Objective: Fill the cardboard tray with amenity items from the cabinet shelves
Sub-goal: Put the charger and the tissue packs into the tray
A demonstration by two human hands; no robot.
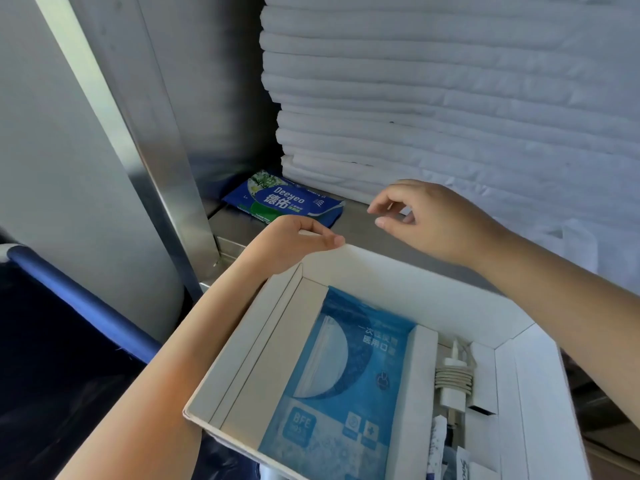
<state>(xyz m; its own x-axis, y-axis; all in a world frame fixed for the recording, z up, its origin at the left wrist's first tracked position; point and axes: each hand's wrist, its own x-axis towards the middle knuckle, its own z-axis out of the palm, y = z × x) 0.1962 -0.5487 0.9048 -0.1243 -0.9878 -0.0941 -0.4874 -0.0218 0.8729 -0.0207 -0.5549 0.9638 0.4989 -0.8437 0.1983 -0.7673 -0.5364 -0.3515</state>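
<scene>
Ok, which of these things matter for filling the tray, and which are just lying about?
For the job: cardboard tray; left hand gripping its far rim; right hand, empty, above the shelf; wet wipes pack on that shelf; mask pack and coiled white cable already in the tray.
Lying about: stack of folded white linens; blue bar at left.

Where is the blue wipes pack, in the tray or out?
Out: the wipes pack lies flat on the metal shelf, beyond the far rim of the tray.
</scene>
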